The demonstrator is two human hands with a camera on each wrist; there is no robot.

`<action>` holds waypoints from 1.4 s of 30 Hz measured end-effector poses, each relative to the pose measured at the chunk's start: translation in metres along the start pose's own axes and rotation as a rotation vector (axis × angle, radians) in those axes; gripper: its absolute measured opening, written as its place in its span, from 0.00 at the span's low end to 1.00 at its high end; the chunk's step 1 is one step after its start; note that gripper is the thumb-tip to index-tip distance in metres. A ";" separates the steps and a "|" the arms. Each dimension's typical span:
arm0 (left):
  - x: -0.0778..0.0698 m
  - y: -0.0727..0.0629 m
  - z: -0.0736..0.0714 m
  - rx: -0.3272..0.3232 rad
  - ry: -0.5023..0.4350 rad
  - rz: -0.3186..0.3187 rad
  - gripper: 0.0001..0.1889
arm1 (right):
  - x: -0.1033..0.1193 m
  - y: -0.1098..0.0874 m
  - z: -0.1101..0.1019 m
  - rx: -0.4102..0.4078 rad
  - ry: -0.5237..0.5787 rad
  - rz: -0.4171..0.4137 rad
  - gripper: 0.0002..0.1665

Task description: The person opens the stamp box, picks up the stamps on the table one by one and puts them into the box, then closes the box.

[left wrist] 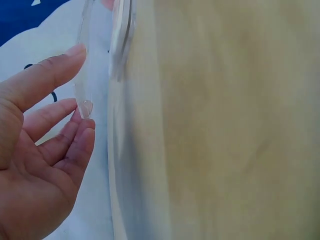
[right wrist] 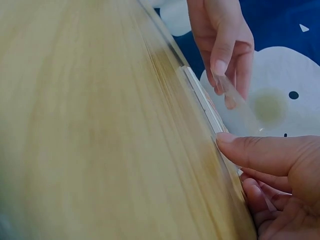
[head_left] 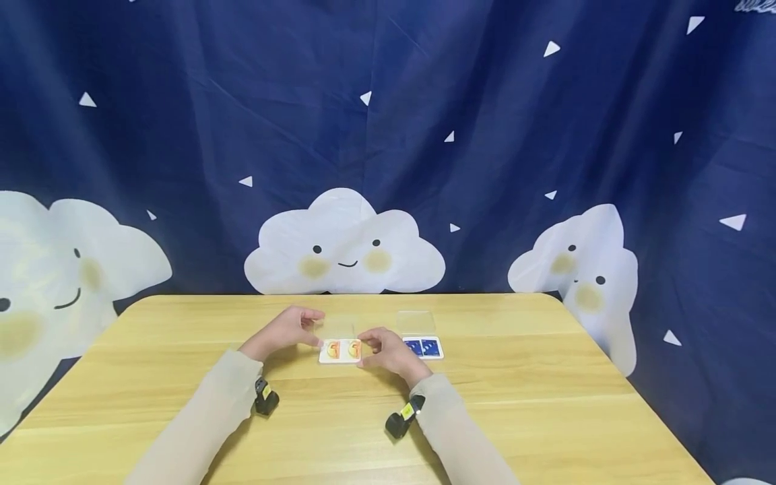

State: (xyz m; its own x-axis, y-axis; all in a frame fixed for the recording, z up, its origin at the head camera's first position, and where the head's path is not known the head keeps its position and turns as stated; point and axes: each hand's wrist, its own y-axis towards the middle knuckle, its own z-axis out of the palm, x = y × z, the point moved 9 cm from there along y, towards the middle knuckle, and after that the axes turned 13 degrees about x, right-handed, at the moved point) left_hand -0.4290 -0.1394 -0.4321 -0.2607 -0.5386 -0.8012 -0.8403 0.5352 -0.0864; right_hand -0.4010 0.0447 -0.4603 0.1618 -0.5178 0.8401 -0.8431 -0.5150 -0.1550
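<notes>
A small flat white case (head_left: 341, 362) with a raised clear lid (head_left: 336, 328) lies on the table, showing two orange-and-yellow pictures side by side. On its left, my left hand (head_left: 292, 330) holds the lid between thumb and fingers; the left wrist view shows the lid's edge (left wrist: 84, 70) there. My right hand (head_left: 391, 351) pinches the case's right end, thumb on the near edge and fingers behind, as in the right wrist view (right wrist: 280, 185). Beyond the right hand lies a similar case (head_left: 442, 347) with blue pictures, its clear lid (head_left: 415, 322) raised. The right hand partly covers its left end.
The wooden table (head_left: 521, 404) has rounded far corners. Behind its far edge hangs a dark blue curtain (head_left: 303, 114) printed with white clouds and triangles. A black wrist camera (head_left: 267, 397) sits on the left wrist, another black camera (head_left: 400, 421) on the right.
</notes>
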 end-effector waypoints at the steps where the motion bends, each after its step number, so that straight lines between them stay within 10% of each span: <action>1: -0.001 -0.001 0.002 0.007 -0.005 0.005 0.35 | -0.001 0.000 0.000 -0.001 0.002 0.002 0.32; 42: -0.003 -0.011 0.032 0.059 -0.061 -0.100 0.33 | -0.005 0.001 0.001 0.013 0.041 -0.010 0.34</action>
State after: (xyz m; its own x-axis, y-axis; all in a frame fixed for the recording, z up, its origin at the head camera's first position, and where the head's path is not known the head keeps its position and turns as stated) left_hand -0.4040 -0.1226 -0.4481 -0.1463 -0.5518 -0.8210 -0.8309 0.5189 -0.2007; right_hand -0.4026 0.0459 -0.4647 0.1485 -0.4841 0.8623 -0.8348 -0.5289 -0.1531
